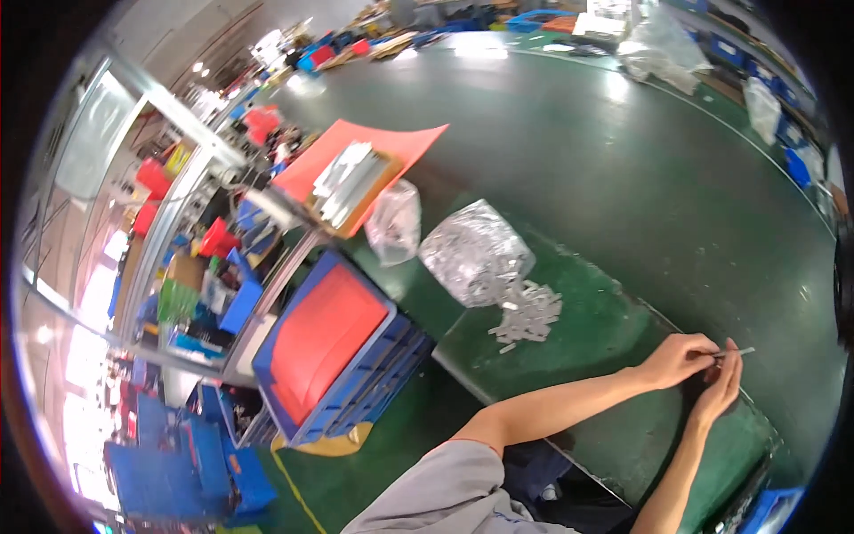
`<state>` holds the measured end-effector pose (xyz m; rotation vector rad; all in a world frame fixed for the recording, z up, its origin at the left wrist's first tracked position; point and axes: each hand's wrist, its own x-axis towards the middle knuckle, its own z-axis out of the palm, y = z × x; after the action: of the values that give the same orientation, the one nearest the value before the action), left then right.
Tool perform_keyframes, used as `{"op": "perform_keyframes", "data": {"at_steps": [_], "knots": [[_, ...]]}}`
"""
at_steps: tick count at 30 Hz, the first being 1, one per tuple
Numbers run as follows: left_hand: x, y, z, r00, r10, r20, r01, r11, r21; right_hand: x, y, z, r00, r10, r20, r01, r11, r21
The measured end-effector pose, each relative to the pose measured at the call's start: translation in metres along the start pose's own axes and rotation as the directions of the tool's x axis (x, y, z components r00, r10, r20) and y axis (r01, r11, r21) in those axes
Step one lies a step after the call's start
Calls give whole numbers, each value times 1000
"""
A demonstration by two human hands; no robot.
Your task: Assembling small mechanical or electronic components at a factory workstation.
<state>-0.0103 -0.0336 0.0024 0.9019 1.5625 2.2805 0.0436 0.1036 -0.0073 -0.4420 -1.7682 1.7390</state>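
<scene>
Over the green work table (592,356), at its right side, my two hands are close together. A thin, pale, narrow strip (746,351) pokes out past the fingertips; its exact kind is too small to tell. My left hand (683,361) is closed, with thumb and fingers pinching the strip's near end. My right hand (722,390) also has its fingers closed around the strip, just beside the left. To the left on the table lies a heap of small flat grey pieces (532,313), spilling from the mouth of a clear plastic bag (471,249).
A second clear bag (393,224) lies near a cardboard box (378,189) of pale strips on a red sheet (405,147). Stacked blue crates (391,356) topped with red sheet (325,343) stand left of the table. Shelves with blue bins (728,52) line the far right.
</scene>
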Motion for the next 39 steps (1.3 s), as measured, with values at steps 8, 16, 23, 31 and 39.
{"op": "perform_keyframes", "data": {"at_steps": [8, 16, 23, 31, 39], "knots": [[0, -11, -4, 961, 247, -124, -155, 854, 496, -1, -6, 4, 994, 67, -90, -70, 997, -32], [-2, -16, 0, 969, 209, -134, -127, 882, 454, 1, 2, 3, 992, 72, -104, -73, 997, -12], [-2, -17, 0, 976, 167, -137, -89, 889, 448, -1, -7, 5, 986, 110, -125, -108, 994, 16], [0, -19, -2, 974, 179, -139, -100, 890, 445, -4, -11, 10, 986, 75, -151, -74, 997, 8], [-1, -20, -2, 967, 192, -168, -90, 872, 481, 7, 0, -12, 938, -339, -77, 234, 779, -581]]}}
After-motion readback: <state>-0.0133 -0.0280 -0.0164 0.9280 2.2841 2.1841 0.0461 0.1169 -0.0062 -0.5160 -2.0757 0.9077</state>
